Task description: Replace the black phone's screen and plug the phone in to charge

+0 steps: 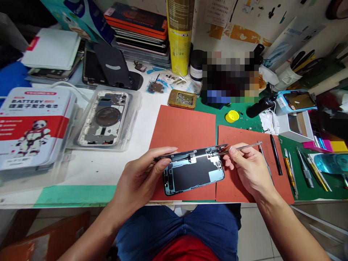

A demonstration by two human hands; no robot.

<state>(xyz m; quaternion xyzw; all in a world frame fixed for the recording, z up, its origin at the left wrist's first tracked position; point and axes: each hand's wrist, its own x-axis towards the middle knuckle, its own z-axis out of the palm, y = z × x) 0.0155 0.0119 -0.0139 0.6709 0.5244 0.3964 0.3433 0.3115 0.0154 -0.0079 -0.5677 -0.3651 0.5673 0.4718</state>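
Note:
My left hand (146, 168) grips a phone screen assembly (194, 175) by its left end, thumb on top and fingers behind. The assembly is tilted, its dark inner side with blue-grey edges and small metal brackets facing me. Along its upper edge runs another thin dark strip; I cannot tell whether it is a separate part. My right hand (246, 165) pinches a pair of metal tweezers (248, 145) between thumb and fingers. Their tips point left, at the assembly's upper right corner, where small parts are hard to make out. Both hands are above a reddish-brown mat (187, 123).
On the left, an open phone housing (104, 117) lies in a clear plastic case beside a battery box (29, 127). A small metal tin (182, 99) and a yellow cap (232, 116) stand beyond the mats. Pens and tools (304, 166) lie at right on a green mat.

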